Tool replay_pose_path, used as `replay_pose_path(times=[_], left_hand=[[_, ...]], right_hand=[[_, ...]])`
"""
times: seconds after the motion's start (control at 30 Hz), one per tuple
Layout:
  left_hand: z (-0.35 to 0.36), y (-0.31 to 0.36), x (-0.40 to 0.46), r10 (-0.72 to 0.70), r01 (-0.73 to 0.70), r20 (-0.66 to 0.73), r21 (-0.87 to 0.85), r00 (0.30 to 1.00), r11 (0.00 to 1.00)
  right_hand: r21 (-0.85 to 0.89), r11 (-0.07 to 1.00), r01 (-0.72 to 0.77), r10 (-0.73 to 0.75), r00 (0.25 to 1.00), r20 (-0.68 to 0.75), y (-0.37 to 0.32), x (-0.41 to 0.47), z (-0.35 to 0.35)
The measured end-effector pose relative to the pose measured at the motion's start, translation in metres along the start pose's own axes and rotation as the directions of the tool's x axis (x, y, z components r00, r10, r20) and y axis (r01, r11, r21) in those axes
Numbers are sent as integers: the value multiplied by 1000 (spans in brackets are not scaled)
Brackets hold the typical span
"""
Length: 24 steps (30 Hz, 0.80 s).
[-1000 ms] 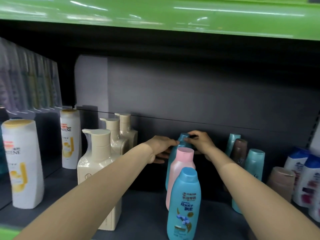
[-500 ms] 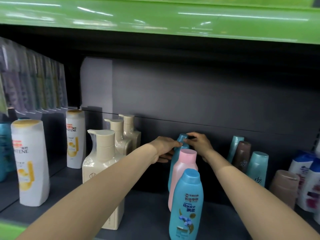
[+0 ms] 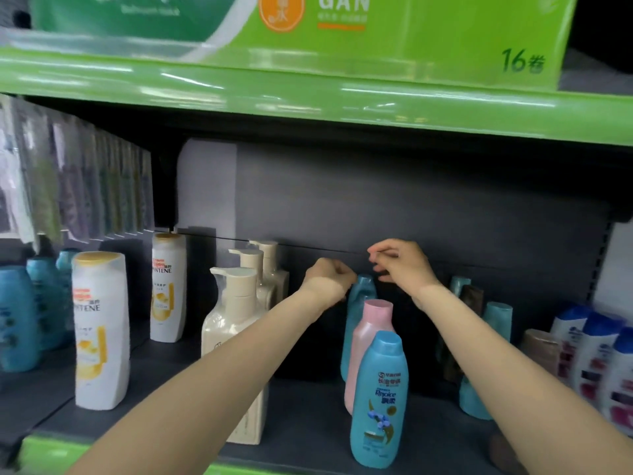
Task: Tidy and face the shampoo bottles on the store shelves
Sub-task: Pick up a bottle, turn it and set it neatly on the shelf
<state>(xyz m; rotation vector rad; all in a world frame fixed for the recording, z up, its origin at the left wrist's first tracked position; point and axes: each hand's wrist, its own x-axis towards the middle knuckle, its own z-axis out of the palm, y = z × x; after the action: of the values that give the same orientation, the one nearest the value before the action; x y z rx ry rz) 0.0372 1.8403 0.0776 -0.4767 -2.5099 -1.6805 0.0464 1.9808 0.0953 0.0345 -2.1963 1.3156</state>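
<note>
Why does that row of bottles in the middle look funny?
A pink bottle stands between the blue Rejoice bottle in front and a teal bottle behind, so the row mixes colours. Nothing looks spilled or tipped.

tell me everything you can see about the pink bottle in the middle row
The pink bottle looks like glossy plastic, with a flat pink cap and a tall body. It stands upright on the dark shelf, second in its row: a blue Rejoice bottle in front hides its lower right, a teal bottle stands behind. No label shows, and neither hand touches it.

Right hand (image 3: 400,265) now lifted off teal bottle (image 3: 363,286).
</note>
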Motion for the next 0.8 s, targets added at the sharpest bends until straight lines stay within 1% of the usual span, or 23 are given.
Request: replay_pose_path(times=[0.1, 0.2, 0.3, 0.37, 0.4, 0.5, 0.57, 0.63, 0.73, 0.8], left_hand=[[-18, 6, -24, 140, -140, -5, -24, 990, 990], [-41, 5, -51, 267, -266, -22, 13, 964, 964], [-70, -7, -81, 310, -309, -64, 28, 949, 951], [-91, -18, -99, 322, -324, -108, -2, 941, 946], [-102, -24, -107, 342, -346, -145, -5, 928, 938], [-128, -45, -123, 403, -403, -253, 54, 879, 913], [-141, -60, -127, 385, -381, -287, 73, 877, 922], [-151, -75, -126, 348, -333, -291, 100, 891, 938], [-158, -86, -126, 267, -247, -217, 114, 939, 962], [-160, -87, -124, 224, -213, -170, 79, 960, 974]], right_hand=[[58, 998, 4, -1, 999, -41, -35, -23, 5], [67, 997, 42, -38, 998, -53, -60, -50, 15], [16, 998, 59, -59, 998, -3, -80, -81, 37], [-10, 999, 46, -46, 999, 28, -86, -97, 55], [-17, 999, 33, -32, 999, 37, -87, -103, 65], [-33, 999, -7, 9, 999, 51, -86, -120, 92], [-59, 998, -29, 35, 994, 102, -84, -130, 107], [-79, 996, -34, 47, 983, 176, -86, -141, 117], [-79, 997, -23, 38, 982, 185, -87, -151, 124], [-77, 997, -18, 32, 983, 180, -86, -152, 126]])
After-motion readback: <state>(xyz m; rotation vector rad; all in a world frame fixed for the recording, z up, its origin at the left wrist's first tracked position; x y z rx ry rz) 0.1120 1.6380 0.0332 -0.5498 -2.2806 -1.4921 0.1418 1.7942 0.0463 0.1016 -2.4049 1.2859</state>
